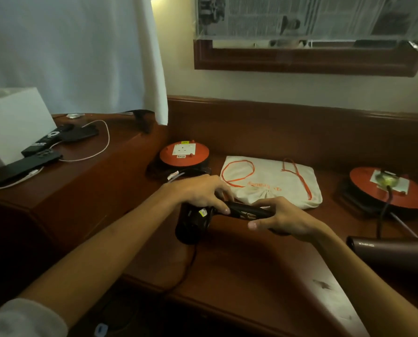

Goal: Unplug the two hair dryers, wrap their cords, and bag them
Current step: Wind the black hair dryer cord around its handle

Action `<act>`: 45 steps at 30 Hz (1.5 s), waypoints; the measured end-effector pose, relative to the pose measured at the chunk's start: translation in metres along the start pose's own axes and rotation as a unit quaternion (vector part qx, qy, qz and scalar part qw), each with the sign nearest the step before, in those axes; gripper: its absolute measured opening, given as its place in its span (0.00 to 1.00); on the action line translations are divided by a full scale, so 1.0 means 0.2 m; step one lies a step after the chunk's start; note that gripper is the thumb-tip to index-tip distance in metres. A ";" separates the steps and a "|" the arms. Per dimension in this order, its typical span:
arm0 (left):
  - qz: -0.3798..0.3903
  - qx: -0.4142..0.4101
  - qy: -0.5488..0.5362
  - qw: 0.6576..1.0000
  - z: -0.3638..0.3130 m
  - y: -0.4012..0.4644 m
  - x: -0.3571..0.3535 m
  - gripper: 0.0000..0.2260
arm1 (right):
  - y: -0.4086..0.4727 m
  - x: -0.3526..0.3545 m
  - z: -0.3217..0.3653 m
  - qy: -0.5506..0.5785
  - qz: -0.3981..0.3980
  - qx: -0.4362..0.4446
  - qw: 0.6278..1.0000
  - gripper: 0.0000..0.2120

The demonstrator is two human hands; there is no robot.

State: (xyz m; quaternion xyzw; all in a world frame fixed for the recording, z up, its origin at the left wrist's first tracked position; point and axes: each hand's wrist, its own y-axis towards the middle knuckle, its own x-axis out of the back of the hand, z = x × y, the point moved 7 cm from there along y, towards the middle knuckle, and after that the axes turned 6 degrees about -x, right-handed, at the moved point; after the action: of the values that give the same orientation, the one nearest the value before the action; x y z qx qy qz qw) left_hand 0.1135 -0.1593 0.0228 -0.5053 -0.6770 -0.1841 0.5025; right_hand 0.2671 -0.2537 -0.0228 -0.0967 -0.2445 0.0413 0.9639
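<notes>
Just in front of the cloth bag (pixel 271 181), both hands are holding the black hair dryer (pixel 198 222) above the desk (pixel 239 263). The left hand (pixel 200 190) is gripping it where barrel meets handle; the right hand (pixel 281 218) is curling around the handle's end. Its cord (pixel 188 266) is trailing loose over the desk's front edge, and the socket of the cord reel (pixel 184 152) left of the bag is showing empty, so this dryer appears unplugged and the cord-wrapping step appears to be in hand. The next move is likely calling for gathering that cord and winding it round the handle.

Count: two hair dryers, the second hair dryer (pixel 395 251) lying right of the bag; two cord reels, the right cord reel (pixel 390 188) carrying a plug; one bag.
</notes>
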 end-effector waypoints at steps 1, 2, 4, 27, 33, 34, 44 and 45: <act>0.005 0.003 -0.012 1.000 0.02 0.02 -0.05 0.20 | 0.00 0.00 -0.02 -0.015 -0.001 -0.005 1.000 0.18; 0.005 0.005 -0.018 1.000 0.04 0.03 -0.08 0.20 | 0.00 -0.01 -0.04 -0.020 0.000 -0.007 1.000 0.16; -0.012 -0.002 -0.027 1.000 0.06 0.06 -0.12 0.20 | -0.01 -0.02 -0.07 -0.012 -0.005 -0.008 1.000 0.14; 0.032 -0.003 0.049 0.998 0.08 0.15 -0.16 0.21 | 0.03 0.03 -0.21 0.028 0.027 -0.031 0.999 0.14; 0.006 -0.004 0.127 0.992 0.14 0.17 -0.22 0.18 | 0.05 0.03 -0.24 0.030 0.001 -0.059 0.998 0.14; 0.001 0.003 0.121 0.993 0.16 0.17 -0.22 0.18 | 0.05 0.03 -0.24 0.001 -0.015 -0.057 0.998 0.15; -0.121 -0.017 -0.177 0.977 0.32 0.09 -0.08 0.11 | -0.21 -0.57 0.03 0.090 -0.168 -0.009 0.982 0.14; -0.131 -0.019 -0.204 0.970 0.34 0.08 -0.08 0.10 | -0.17 -0.66 0.02 0.096 -0.136 -0.017 0.986 0.15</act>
State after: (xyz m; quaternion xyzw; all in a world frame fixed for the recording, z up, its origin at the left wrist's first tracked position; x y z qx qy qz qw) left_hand 0.0935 -0.1085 -0.0245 -0.4484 -0.8220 -0.1543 0.3153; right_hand 0.1516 -0.3023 -0.0739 -0.0825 -0.1627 -0.1033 0.9778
